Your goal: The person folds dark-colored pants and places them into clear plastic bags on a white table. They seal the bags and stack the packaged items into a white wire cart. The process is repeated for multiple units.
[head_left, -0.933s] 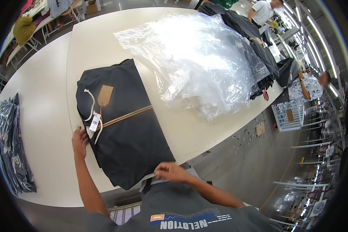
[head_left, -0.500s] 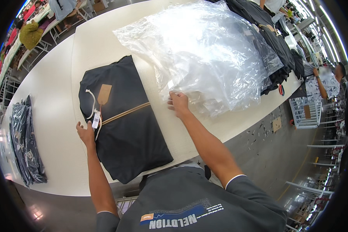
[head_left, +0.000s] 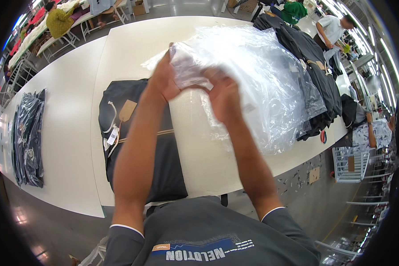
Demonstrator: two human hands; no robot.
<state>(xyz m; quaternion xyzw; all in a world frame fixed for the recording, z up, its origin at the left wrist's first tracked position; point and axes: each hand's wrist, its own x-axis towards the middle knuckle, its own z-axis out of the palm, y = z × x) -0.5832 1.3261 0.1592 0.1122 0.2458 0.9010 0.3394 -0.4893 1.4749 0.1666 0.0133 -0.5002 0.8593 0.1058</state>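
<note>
My left hand (head_left: 163, 77) and my right hand (head_left: 222, 93) are up at the pile of clear plastic bags (head_left: 261, 88), both gripping a bunched plastic bag (head_left: 186, 60); motion blurs their fingers. A folded black garment (head_left: 148, 177) lies on the white table (head_left: 68, 66), partly behind my left forearm, with a brown paper tag (head_left: 127, 110), a white cord, a white barcode label (head_left: 113, 134) and a tan zip or tape across it.
Bagged dark garments (head_left: 29, 133) lie at the left. More black garments (head_left: 312, 71) and small scissors (head_left: 323, 135) are at the right. Co-workers (head_left: 332, 31) stand or sit around other tables. A white wheeled rack (head_left: 351, 166) stands on the floor beyond the right edge.
Both hands have moved up the table. My left hand left the garment's left edge and joined my right hand at the plastic bags, where a bag is now bunched between them.
</note>
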